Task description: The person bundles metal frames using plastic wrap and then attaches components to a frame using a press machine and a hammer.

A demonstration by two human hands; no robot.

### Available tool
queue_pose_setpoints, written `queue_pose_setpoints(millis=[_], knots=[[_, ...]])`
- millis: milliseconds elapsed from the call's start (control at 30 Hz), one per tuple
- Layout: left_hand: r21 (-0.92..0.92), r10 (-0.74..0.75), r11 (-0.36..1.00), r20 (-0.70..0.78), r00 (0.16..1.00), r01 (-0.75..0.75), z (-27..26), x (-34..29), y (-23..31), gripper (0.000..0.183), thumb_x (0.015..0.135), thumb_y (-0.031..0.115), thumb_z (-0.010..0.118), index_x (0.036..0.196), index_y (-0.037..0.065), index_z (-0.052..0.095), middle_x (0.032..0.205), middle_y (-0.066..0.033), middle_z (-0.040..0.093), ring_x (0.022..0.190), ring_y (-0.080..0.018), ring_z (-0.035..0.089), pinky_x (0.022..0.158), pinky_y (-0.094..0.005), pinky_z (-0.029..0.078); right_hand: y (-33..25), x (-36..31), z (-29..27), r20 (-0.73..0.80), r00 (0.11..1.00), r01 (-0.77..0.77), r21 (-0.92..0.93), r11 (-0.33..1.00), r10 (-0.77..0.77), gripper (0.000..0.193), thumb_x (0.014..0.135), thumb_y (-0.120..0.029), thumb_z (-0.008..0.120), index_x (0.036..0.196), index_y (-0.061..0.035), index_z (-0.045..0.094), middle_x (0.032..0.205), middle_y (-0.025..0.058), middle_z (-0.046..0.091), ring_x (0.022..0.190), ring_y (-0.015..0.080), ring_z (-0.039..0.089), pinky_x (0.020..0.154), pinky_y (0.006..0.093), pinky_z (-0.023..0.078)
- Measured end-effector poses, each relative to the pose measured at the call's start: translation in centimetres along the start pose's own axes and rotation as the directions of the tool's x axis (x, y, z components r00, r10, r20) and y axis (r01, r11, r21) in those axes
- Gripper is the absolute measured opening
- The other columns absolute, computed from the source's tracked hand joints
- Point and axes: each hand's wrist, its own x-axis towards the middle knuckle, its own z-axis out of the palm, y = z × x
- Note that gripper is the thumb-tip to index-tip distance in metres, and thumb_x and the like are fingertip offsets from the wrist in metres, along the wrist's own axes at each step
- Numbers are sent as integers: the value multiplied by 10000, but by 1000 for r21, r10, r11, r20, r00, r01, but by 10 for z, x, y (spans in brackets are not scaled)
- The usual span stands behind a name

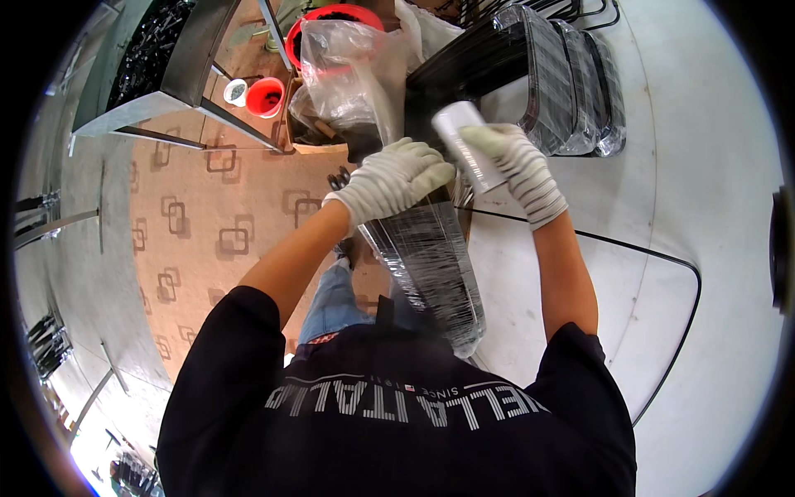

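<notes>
My right hand (522,170), in a white striped glove, is closed around a roll of clear stretch film (469,149). The roll is held at a slant just right of a long black bundle (426,257). Shiny layers of film cover the bundle's near part, which reaches toward my body. My left hand (396,180), gloved the same way, grips over the bundle's upper part; its fingers curl across the top. What lies under the left palm is hidden. Dark rod ends (338,177) stick out beside the left wrist.
Film-wrapped black frames (571,83) stand at the far right. A cardboard box (319,149) with crumpled clear plastic (352,70) is ahead. Red bucket (265,97), white cup (235,92) and a metal table (178,87) lie left. A thin black tube frame (662,253) rests on the right.
</notes>
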Motion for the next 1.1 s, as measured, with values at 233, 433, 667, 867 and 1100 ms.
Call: queue_pose_setpoints(millis=[233, 433, 667, 867, 1100], knots=[[-829, -633, -549, 328, 701, -107, -28, -37, 53, 654, 792, 442, 605, 1208, -25, 414, 1128, -140, 527, 1026, -238, 532, 900, -347, 448, 5, -37, 105, 34, 826, 314, -856, 410, -563, 535, 743, -493, 544, 635, 31, 551, 538, 152, 567, 523, 281, 596, 525, 348, 491], [-838, -977, -34, 142, 156, 545, -62, -113, 48, 605, 709, 430, 679, 1058, -29, 495, 904, -125, 594, 828, -193, 591, 756, -329, 488, 28, 18, 45, 227, 948, 175, 207, 962, -222, 370, 886, -361, 493, 942, -20, 625, 643, 109, 622, 465, 141, 576, 388, 172, 419], [-876, -973, -212, 231, -8, 432, 55, -162, 16, 551, 706, 457, 676, 968, 14, 477, 807, -93, 568, 740, -154, 542, 673, -292, 450, 249, 88, 21, 467, 813, -492, 233, 839, 348, 287, 918, -168, 416, 1119, -15, 552, 942, 59, 612, 867, 118, 556, 696, 274, 495], [-426, -982, 117, 85, 168, 897, 151, -173, 0, 422, 765, 417, 599, 942, 43, 522, 773, -101, 580, 736, -184, 565, 742, -316, 443, 209, 48, 76, 692, 697, -699, 595, 397, 190, 278, 903, -165, 449, 1113, -15, 553, 951, 62, 611, 872, 121, 563, 699, 273, 501], [525, -909, 387, 355, 218, 758, -8, -132, -4, 250, 832, 316, 530, 881, 83, 605, 722, -95, 596, 714, -204, 590, 809, -340, 438, 191, 35, 82, 686, 718, -677, 649, 346, 117, 272, 887, -162, 488, 1105, -15, 554, 961, 66, 611, 878, 126, 572, 704, 270, 507]])
